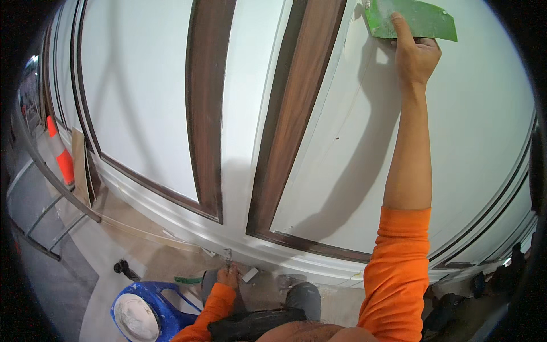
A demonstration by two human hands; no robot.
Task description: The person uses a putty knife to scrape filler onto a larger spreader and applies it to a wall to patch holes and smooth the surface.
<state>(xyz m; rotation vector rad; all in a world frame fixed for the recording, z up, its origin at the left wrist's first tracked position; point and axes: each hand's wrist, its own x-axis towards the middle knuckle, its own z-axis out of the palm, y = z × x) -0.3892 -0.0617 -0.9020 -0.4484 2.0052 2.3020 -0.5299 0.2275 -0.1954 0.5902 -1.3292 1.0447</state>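
Observation:
My right hand (419, 60) reaches high up the white wall panel (478, 114), gripping a bent green plastic putty spreader (421, 20) smeared with white, thumb on its face. The spreader's upper edge lies near the top of the picture, close to the panel. Low down, my left hand (228, 277) hangs by my leg, closed around what looks like a small putty knife (228, 255) with a whitish blade; its handle is hidden. A blue plastic stool (164, 296) stands left of that hand, and a round container of white paste (135, 318) sits on it.
Brown wood trim (299, 114) frames the panels. On the floor lie a green strip (188, 280), a black bundle (125, 269) and a small white block (250, 275). Farther left are a metal-framed rack (57, 196), leaning boards (81, 165) and an orange-and-white traffic cone (64, 162).

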